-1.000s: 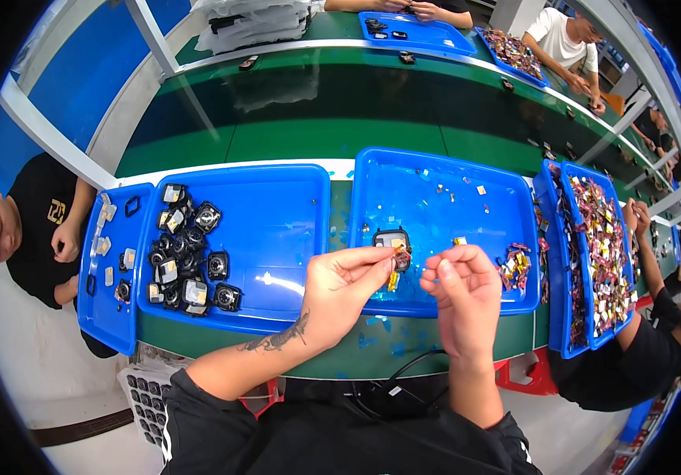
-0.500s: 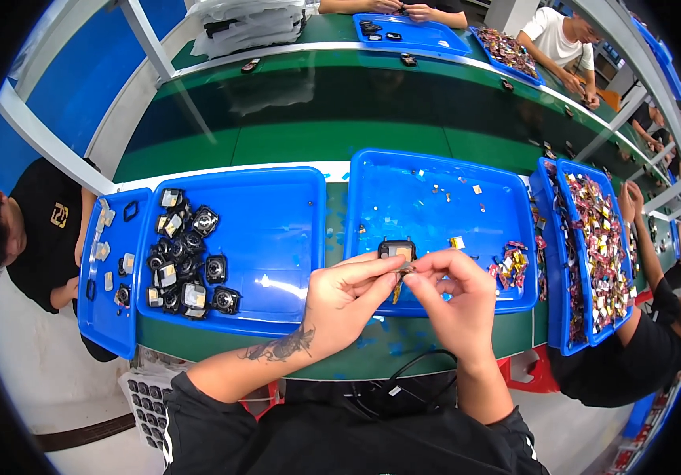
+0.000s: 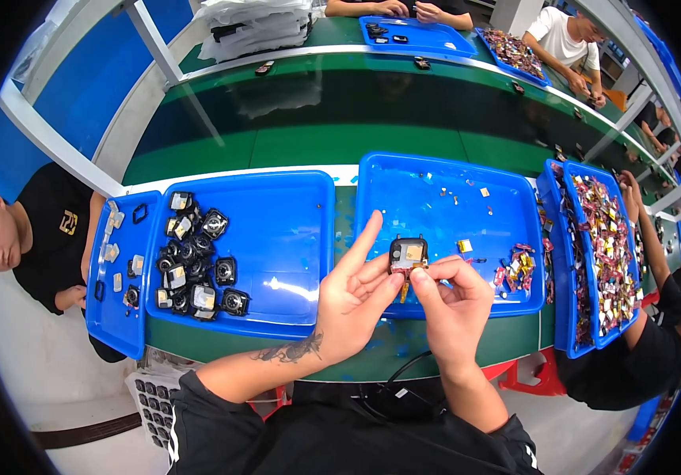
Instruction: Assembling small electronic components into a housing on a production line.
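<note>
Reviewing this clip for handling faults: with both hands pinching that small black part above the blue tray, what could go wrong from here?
1. The small black part is held only by fingertips of the left hand and right hand; a slip would probably drop it into the middle blue tray among loose bits.
2. The thin gold piece hanging below it looks delicate and might bend under the fingers.
3. The pile of small coloured parts lies close to the right hand; a wrist sweep could scatter it.

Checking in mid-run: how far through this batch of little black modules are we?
Looks done: a pile of black modules sits in the left blue tray. In hand: left hand and right hand both pinch one small black module. Left: a small heap of loose gold-coloured parts waits in the middle blue tray; number unclear.
</note>
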Action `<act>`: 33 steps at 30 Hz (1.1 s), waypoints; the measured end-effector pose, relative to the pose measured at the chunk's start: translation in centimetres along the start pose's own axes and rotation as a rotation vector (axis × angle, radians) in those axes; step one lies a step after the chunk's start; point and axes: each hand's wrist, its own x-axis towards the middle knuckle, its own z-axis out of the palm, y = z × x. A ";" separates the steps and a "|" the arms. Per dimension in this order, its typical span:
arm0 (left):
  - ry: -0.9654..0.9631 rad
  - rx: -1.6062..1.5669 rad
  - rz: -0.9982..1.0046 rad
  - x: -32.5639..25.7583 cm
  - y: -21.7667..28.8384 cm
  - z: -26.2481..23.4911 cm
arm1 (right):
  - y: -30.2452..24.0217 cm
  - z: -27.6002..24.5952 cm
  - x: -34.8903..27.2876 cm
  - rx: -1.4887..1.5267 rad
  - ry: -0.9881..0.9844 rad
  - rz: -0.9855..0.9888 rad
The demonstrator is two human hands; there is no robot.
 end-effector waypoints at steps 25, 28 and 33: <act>0.068 0.109 0.069 1.3 1.2 -2.1 | -0.9 0.4 3.3 -0.309 -0.265 0.040; 0.145 0.167 0.090 3.2 3.0 -3.8 | -1.2 -2.2 6.7 -0.514 -0.305 -0.121; 0.324 0.128 0.005 3.9 3.1 -6.0 | -1.4 -2.3 7.9 -0.868 -0.534 -0.242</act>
